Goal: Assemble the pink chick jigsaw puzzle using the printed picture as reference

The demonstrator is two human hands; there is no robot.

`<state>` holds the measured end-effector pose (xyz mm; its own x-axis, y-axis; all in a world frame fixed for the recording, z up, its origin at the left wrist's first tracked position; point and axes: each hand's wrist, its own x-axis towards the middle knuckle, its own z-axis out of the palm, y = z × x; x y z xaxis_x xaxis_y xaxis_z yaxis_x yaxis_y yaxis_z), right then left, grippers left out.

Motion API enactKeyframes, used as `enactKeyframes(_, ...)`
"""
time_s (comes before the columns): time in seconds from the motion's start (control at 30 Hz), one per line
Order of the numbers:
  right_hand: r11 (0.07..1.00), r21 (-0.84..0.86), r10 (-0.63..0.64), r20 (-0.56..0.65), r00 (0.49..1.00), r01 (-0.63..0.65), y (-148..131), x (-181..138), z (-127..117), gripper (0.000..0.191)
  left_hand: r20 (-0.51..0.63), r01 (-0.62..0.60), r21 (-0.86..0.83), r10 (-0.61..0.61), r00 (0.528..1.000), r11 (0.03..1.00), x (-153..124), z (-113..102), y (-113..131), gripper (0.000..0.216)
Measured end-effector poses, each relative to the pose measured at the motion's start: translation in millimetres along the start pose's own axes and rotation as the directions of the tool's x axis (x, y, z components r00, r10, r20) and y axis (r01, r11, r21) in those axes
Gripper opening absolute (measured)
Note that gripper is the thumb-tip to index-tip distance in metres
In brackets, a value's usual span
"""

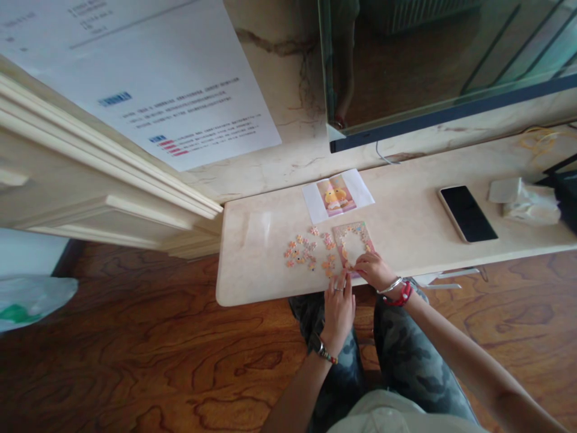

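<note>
The puzzle's (340, 243) near edge lies at the left hand's (339, 308) and right hand's (375, 272) fingertips (whether pinching, I cannot tell).

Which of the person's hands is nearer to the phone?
The right hand, at the near right of the puzzle; the phone lies beyond it, farther right. The left hand, at the puzzle's near left, is farther away.

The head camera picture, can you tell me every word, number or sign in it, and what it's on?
No text here can be read.
Wall paper: printed lines, some marked blue or red, too blurred.
Picture sheet: no readable words.
Puzzle: no readable words.
Phone: dark screen, no words showing.
</note>
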<state>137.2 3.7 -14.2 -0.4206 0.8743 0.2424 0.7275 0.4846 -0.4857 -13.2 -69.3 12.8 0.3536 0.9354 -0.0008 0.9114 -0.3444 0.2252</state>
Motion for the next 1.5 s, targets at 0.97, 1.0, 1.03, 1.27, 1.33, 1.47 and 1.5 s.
enactKeyframes(0.97, 0.996, 0.085, -0.038, 0.024, 0.999, 0.036, 25, -9, -24, 0.018, -0.026, -0.01, -0.028, 0.01, 1.0, 1.0, 2, -1, -3, 0.052)
enactKeyframes(1.0, 0.995, 0.088, -0.046, 0.027, 0.999, 0.043, 29, -11, -26, 0.018, -0.025, -0.012, -0.027, 0.012, 1.0, 1.0, 2, -1, -3, 0.053)
enactKeyframes(1.03, 0.994, 0.092, -0.055, 0.029, 0.998, 0.052, 33, -14, -27, 0.018, -0.024, -0.011, -0.026, 0.01, 1.0, 1.0, 2, -1, -3, 0.053)
enactKeyframes(1.27, 0.992, 0.086, -0.091, 0.038, 0.995, 0.087, 39, -27, -32, 0.02, -0.004, 0.006, -0.03, -0.006, 1.0, 1.0, 4, -6, 1, 0.056)
enactKeyframes(1.33, 0.995, 0.066, -0.083, 0.028, 0.996, 0.081, 36, -27, -31, 0.02, -0.015, 0.005, -0.027, -0.005, 1.0, 1.0, 5, -7, 4, 0.056)
enactKeyframes(1.47, 0.997, 0.02, -0.072, -0.007, 0.997, 0.072, 32, -26, -28, 0.021, -0.062, 0.044, -0.008, -0.045, 0.997, 0.999, 9, -5, 11, 0.058)
enactKeyframes(1.5, 0.997, 0.009, -0.073, -0.015, 0.997, 0.074, 32, -26, -27, 0.02, -0.068, 0.051, -0.002, -0.051, 0.996, 0.999, 10, -5, 13, 0.058)
